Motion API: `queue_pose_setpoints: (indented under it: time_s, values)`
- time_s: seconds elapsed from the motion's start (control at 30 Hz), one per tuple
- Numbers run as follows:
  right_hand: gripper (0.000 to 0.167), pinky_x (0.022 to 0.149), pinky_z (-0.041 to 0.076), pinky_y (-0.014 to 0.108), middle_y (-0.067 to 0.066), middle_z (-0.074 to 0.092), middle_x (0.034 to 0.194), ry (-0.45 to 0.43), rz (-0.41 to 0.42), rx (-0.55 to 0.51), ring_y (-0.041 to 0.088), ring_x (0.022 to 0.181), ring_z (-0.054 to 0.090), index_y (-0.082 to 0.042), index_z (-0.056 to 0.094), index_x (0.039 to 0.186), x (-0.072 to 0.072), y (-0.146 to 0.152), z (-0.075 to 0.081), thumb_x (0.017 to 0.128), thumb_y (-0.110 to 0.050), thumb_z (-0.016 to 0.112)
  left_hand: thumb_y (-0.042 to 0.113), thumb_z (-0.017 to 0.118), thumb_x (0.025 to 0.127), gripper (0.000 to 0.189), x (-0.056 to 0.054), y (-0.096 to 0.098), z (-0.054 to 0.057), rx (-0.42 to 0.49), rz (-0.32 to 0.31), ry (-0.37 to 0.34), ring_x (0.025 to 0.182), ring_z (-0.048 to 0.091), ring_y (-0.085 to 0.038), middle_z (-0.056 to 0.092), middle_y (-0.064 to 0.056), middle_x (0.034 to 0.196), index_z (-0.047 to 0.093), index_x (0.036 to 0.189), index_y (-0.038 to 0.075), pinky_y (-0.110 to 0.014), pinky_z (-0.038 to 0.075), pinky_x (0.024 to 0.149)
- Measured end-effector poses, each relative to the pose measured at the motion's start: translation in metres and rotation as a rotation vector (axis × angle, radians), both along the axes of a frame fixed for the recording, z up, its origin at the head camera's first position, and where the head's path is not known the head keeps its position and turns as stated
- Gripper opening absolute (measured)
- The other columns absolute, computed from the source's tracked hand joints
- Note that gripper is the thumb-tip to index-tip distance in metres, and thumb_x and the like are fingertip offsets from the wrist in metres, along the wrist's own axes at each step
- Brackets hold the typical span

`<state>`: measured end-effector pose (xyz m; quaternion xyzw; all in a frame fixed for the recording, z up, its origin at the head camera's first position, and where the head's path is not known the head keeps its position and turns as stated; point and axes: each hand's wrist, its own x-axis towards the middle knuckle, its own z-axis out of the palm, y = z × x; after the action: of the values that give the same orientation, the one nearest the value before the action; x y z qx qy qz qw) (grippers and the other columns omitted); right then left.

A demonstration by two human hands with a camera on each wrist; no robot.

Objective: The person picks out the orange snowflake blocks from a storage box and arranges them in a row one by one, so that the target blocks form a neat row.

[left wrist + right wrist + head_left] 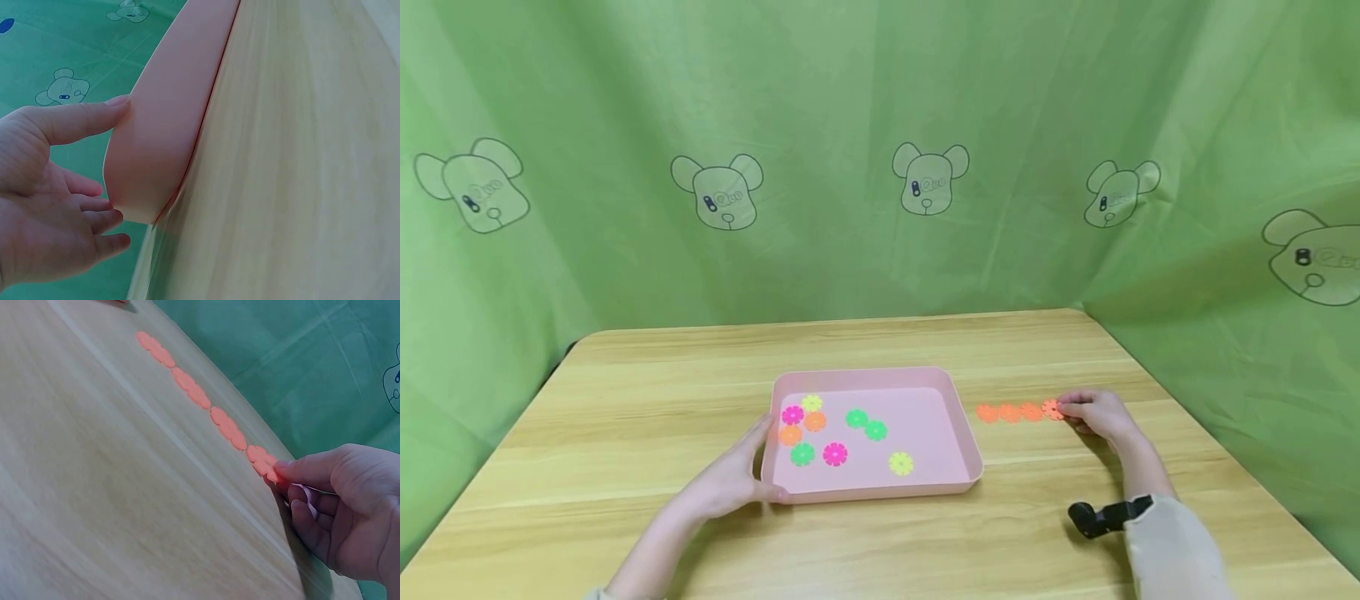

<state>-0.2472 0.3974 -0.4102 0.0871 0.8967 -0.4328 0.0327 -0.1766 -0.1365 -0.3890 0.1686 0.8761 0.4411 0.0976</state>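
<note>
Four-like rows aside, a short line of orange flower-shaped discs (pixel 1010 413) lies on the table right of the pink tray (pixel 967 454). My right hand (pixel 1101 414) pinches the orange disc (pixel 262 462) at the line's right end between thumb and fingers. That disc touches or nearly touches its neighbour and looks slightly tilted. My left hand (pixel 727 475) rests against the tray's left end, its thumb (pixel 94 119) straight on the outer wall near the corner. Its other fingers lie loosely by the side wall, partly hidden behind it.
Inside the tray are loose discs: pink (pixel 835 454), green (pixel 802 454), yellow (pixel 901 463) and orange (pixel 790 435). A black strap mount (pixel 1105 518) juts from the right wrist. Green curtains (pixel 850 275) surround the wooden table (pixel 685 358).
</note>
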Motion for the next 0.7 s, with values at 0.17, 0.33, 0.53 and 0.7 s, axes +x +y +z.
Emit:
queue_pose_setpoints:
  time_s: [0.17, 0.33, 0.53, 0.7]
  values:
    - [0.037, 0.061, 0.048, 0.021, 0.003, 0.059, 0.087, 0.007, -0.005, -0.013, 0.012, 0.077, 0.052, 0.011, 0.055, 0.114, 0.0001, 0.0003, -0.001, 0.091, -0.018, 0.058, 0.021, 0.081, 0.064, 0.108, -0.0011, 0.0002, -0.0018, 0.009, -0.002, -0.001, 0.137, 0.01, -0.042, 0.011, -0.025, 0.151, 0.014, 0.145, -0.005, -0.058, 0.01, 0.107]
    - [0.037, 0.062, 0.049, 0.022, 0.003, 0.059, 0.087, 0.007, -0.014, -0.029, 0.012, 0.076, 0.052, 0.011, 0.054, 0.115, -0.0005, 0.0002, -0.0013, 0.092, -0.018, 0.057, 0.02, 0.081, 0.064, 0.108, -0.0019, 0.0004, -0.0019, 0.007, 0.003, -0.004, 0.137, 0.01, -0.041, 0.011, -0.024, 0.151, 0.015, 0.146, -0.005, -0.058, 0.01, 0.108]
    - [0.038, 0.062, 0.049, 0.023, 0.003, 0.059, 0.086, 0.013, -0.009, -0.037, 0.011, 0.076, 0.052, 0.012, 0.053, 0.115, 0.0002, 0.0006, -0.001, 0.092, -0.017, 0.056, 0.019, 0.081, 0.065, 0.107, -0.0029, 0.0011, -0.003, 0.001, 0.006, 0.0, 0.137, 0.01, -0.04, 0.012, -0.024, 0.151, 0.015, 0.146, -0.005, -0.057, 0.01, 0.108]
    - [0.043, 0.064, 0.052, 0.025, 0.002, 0.062, 0.086, 0.021, 0.012, -0.091, 0.009, 0.075, 0.056, 0.015, 0.049, 0.119, 0.004, 0.0, 0.0042, 0.092, -0.017, 0.057, 0.018, 0.081, 0.064, 0.107, -0.0023, 0.0011, -0.0037, 0.006, 0.006, -0.006, 0.137, 0.01, -0.04, 0.011, -0.024, 0.151, 0.015, 0.146, -0.004, -0.058, 0.01, 0.108]
